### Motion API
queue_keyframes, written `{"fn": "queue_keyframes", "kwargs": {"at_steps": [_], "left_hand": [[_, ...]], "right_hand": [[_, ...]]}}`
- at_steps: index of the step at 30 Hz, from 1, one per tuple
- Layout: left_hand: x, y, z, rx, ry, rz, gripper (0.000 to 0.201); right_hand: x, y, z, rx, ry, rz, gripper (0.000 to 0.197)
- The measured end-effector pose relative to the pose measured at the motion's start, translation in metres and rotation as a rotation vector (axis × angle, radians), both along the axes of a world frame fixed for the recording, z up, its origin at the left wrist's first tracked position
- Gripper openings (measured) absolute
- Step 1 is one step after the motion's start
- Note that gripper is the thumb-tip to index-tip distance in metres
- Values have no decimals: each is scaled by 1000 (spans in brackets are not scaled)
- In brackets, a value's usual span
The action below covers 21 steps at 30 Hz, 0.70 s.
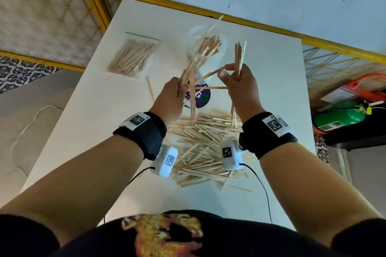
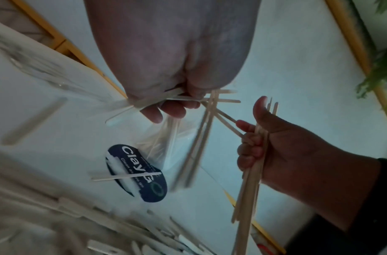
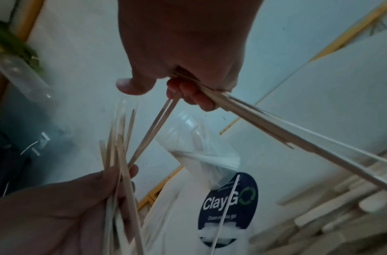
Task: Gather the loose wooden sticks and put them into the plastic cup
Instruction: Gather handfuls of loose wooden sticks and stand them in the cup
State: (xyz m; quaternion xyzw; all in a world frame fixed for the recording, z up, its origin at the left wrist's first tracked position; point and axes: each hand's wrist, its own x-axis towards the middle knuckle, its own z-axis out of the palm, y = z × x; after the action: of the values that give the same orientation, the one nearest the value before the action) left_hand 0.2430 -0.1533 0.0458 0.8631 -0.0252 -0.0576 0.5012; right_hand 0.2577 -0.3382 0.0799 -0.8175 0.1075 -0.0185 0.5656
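Note:
A clear plastic cup (image 1: 221, 53) stands at the middle of the white table (image 1: 100, 131) with several wooden sticks (image 1: 210, 45) in it. My left hand (image 1: 177, 89) grips a splayed bundle of sticks (image 1: 193, 69) just in front of the cup. My right hand (image 1: 236, 78) holds an upright bundle (image 1: 239, 56) to the cup's right, and its fingertips also pinch two sticks (image 3: 154, 127) that reach across to the left bundle. A big loose pile of sticks (image 1: 204, 148) lies below both wrists. The left wrist view shows the cup (image 2: 166, 146) under both hands.
A clear bag of sticks (image 1: 131, 57) lies at the back left, with one stray stick (image 1: 150, 88) beside it. A dark round sticker (image 1: 199, 97) sits on the table in front of the cup. A green cylinder (image 1: 338, 117) stands off the table's right edge.

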Motion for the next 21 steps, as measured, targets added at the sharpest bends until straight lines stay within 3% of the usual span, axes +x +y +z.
{"fn": "queue_keyframes", "kwargs": {"at_steps": [3, 6, 8, 11, 13, 14, 16, 18, 21], "left_hand": [[5, -5, -9, -149, 62, 73, 18], [8, -5, -13, -263, 120, 195, 23], [8, -7, -12, -302, 156, 237, 22], [0, -18, -2, -274, 172, 130, 18], [-10, -28, 5, -233, 119, -49, 20], [-15, -32, 6, -221, 76, -137, 19], [-18, -37, 3, -173, 28, -210, 18], [-14, -36, -2, -148, 48, -185, 12], [-16, -33, -1, -104, 74, -191, 17]], "right_hand": [[0, 6, 2, 107, 11, -127, 45], [-3, 1, -2, 306, 23, -204, 44], [-10, 1, -7, 404, 52, -145, 45], [-22, 20, -11, 404, 86, 9, 53], [-23, 35, -9, 442, 99, 40, 35], [-22, 42, -7, 428, 102, 27, 26], [-17, 49, -5, 266, 125, -33, 26], [-12, 51, -7, 133, 147, -72, 29], [-8, 52, -8, 96, 141, -73, 22]]}}
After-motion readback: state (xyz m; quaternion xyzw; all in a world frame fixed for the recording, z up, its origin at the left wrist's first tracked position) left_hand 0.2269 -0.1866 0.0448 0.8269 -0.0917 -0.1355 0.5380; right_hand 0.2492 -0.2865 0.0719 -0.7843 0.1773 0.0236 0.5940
